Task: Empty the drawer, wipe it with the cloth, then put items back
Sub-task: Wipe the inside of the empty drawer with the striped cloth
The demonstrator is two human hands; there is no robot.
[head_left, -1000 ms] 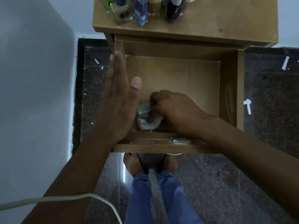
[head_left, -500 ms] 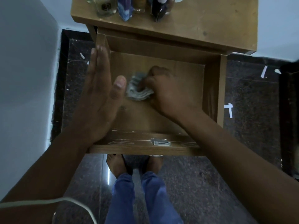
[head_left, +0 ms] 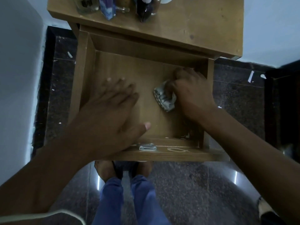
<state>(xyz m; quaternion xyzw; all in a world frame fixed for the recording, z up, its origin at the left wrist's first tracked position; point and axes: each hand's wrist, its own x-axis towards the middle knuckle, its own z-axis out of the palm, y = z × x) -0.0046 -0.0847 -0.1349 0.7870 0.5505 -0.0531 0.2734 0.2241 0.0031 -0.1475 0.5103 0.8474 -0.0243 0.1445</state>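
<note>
Left hand (head_left: 112, 120) is hovering, fingers spread wide and holding nothing, over the left half of the open wooden drawer (head_left: 84, 88). Right hand (head_left: 193, 96) is curling its grip around a crumpled cloth (head_left: 164, 98), pressing it onto the drawer floor right of centre. Bottles (head_left: 107, 7) are standing on the bench (head_left: 194, 25) behind.

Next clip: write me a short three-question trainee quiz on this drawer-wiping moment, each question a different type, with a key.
1. True or false: the right hand grips the cloth.
2. Where does the cloth lie in the drawer? A) right half B) left half C) on the front rim
3. Fill in: the left hand is ___ with fingers spread, holding nothing.

Key: 1 true; 2 A; 3 open. Bottles stand on the tabletop.
</note>
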